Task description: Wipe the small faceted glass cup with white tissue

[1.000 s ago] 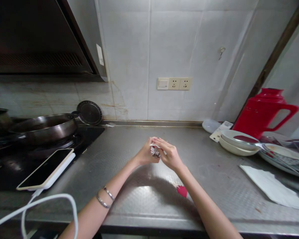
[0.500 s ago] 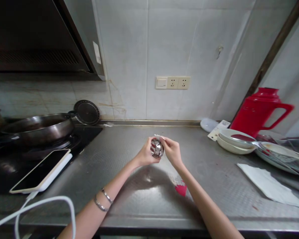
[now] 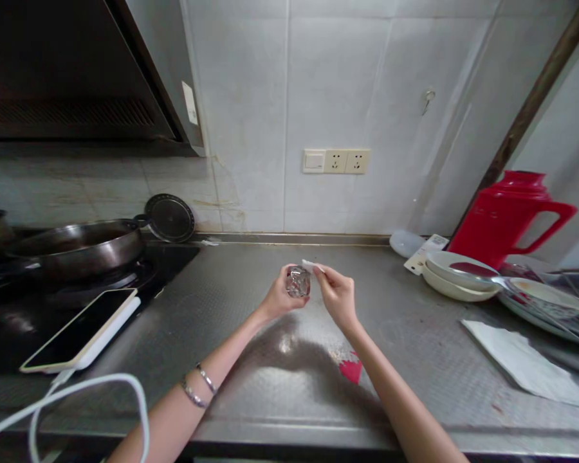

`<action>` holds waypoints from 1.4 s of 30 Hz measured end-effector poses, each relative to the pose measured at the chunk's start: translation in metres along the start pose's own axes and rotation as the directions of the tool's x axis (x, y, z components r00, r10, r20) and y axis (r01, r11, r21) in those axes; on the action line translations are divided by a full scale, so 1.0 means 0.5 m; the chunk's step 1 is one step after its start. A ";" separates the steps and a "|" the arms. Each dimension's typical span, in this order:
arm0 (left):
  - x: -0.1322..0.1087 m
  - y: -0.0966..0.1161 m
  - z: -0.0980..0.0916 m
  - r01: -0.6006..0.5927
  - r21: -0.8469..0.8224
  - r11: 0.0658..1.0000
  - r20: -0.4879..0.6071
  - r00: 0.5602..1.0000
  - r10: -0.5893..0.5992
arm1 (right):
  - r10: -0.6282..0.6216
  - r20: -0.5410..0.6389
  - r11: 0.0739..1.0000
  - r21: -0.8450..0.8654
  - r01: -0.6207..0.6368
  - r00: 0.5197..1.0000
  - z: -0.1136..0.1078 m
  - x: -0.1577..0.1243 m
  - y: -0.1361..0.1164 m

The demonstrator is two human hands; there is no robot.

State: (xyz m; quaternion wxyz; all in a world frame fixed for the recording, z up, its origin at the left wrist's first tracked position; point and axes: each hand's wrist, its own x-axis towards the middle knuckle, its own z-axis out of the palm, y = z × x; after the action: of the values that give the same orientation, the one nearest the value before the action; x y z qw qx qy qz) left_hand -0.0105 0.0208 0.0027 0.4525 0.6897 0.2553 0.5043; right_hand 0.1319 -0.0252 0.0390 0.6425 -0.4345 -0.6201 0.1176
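A small clear glass [image 3: 298, 281] is held above the middle of the steel counter [image 3: 241, 276], its round face toward the camera. My left hand [image 3: 280, 297] wraps round it from the left. My right hand [image 3: 336, 290], closed in a pinch, grips a small white piece of tissue [image 3: 309, 264] at the glass's upper right edge. Below the hands, near my right forearm, a torn pink-red patch [image 3: 351, 369] lies on the counter.
At left, a phone [image 3: 80, 328] with a white cable lies at the stove's edge near a pan [image 3: 87, 247]. At right are a red thermos [image 3: 502, 218], stacked bowls [image 3: 458, 286], plates [image 3: 550, 312] and a white paper sheet [image 3: 525, 363].
The glass and my left hand have shifted slightly left. My right hand has drawn a little away from the glass, and more of the white tissue shows.
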 end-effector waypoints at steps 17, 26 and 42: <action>0.000 0.007 0.020 -0.021 -0.078 0.997 -0.040 0.999 0.018 | -0.187 0.117 0.982 0.022 0.186 0.975 0.005 -0.009 -0.011; -0.002 0.005 0.015 0.200 0.052 0.978 -0.110 0.975 -0.194 | 0.003 -0.016 0.999 -0.032 -0.004 1.000 -0.013 0.013 -0.001; 0.011 -0.045 -0.001 0.159 -0.005 0.987 -0.150 0.976 -0.158 | -0.398 0.317 0.904 -0.028 0.427 0.861 0.019 -0.018 0.009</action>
State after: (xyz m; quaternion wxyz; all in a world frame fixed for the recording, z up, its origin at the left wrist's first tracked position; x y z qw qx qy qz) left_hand -0.0066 0.0354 -0.0145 0.4684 0.6290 0.3445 0.5159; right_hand 0.1234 -0.0250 0.0284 0.5279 -0.2990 -0.7948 0.0123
